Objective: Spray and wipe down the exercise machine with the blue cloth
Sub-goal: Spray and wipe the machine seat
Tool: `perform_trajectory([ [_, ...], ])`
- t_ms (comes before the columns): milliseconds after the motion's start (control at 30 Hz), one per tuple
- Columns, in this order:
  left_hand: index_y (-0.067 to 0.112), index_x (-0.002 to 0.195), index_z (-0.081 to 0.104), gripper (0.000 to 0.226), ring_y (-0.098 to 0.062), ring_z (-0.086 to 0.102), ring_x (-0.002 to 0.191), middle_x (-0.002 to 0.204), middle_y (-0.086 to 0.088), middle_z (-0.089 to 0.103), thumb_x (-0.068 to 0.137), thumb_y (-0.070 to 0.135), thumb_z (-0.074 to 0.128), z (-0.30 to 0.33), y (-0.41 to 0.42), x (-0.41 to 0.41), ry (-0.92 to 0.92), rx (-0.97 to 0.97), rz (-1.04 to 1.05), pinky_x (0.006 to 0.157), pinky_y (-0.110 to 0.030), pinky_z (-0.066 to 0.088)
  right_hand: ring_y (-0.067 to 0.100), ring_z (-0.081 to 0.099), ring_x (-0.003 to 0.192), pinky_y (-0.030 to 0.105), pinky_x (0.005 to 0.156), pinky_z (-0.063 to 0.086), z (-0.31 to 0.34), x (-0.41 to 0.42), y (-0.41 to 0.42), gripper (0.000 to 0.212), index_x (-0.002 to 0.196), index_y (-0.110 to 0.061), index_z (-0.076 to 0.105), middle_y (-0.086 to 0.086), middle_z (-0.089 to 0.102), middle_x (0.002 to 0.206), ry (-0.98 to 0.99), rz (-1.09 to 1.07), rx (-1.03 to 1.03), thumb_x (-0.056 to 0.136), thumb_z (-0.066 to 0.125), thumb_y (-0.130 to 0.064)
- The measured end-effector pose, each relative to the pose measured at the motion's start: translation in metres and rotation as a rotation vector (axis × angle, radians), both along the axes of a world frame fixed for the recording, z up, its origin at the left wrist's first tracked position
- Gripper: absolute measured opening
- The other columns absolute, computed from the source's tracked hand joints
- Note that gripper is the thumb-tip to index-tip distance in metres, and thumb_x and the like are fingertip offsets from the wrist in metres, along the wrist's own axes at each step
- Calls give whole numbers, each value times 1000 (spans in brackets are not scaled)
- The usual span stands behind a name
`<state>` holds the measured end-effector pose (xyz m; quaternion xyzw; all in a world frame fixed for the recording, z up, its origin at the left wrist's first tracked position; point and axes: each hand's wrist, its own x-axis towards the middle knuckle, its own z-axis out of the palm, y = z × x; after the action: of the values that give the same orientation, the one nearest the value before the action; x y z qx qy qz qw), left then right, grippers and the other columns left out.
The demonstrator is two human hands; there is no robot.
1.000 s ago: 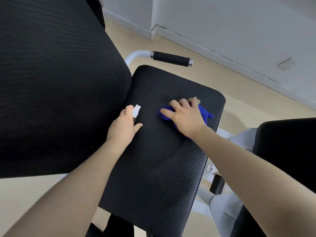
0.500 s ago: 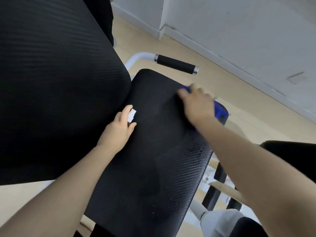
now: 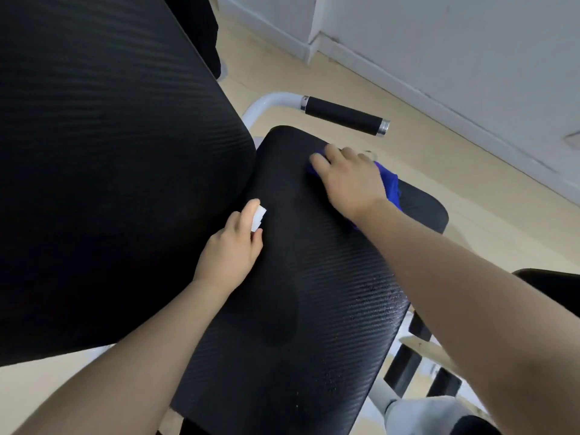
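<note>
**Blue cloth on the far seat edge**

Blue cloth (image 3: 389,183) lies under the right hand (image 3: 351,180), fingers flat, pressing it onto the seat pad (image 3: 282,309) near the far edge. Soft and light; I'd expect it to bunch, so palm it flat. Left hand (image 3: 230,249) grips a white object (image 3: 258,218), probably the sprayer; its body is hidden. Most of the cloth is covered.

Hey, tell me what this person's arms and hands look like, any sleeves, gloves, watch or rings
Both arms are bare along all of their visible length, with no sleeve in view. The left hand and the right hand wear no gloves. No watch, band or bracelet shows at either wrist, and no ring shows on the fingers that can be seen, though some fingertips are hidden or blurred. No markings show on the arms.
</note>
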<state>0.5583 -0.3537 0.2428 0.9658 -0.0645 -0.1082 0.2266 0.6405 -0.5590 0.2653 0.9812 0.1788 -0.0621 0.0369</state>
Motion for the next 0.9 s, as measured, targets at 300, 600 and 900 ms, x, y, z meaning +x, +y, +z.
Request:
perform_trajectory([
  [300,7,129,37,53,-36,62,55,86,-22,66,84,11,65,1,5,0,3,-153,7,46,-25,37,27,54,97,33,64,33,-13,0,82,40,131,-13,42,9,46,123,129,-269,231,91,45,-12],
  [600,12,120,34,47,-31,60,51,83,-19,65,83,12,63,0,7,2,-29,-193,-39,43,-24,37,31,55,99,34,63,34,-15,50,85,30,118,-14,51,10,50,119,148,-560,281,90,41,-8],
  [900,2,123,44,43,-33,62,54,87,-19,66,86,15,61,0,7,2,-31,-194,-19,46,-25,37,37,52,97,42,68,37,-7,27,14,35,124,-17,48,17,48,115,20,-389,45,91,40,-7],
])
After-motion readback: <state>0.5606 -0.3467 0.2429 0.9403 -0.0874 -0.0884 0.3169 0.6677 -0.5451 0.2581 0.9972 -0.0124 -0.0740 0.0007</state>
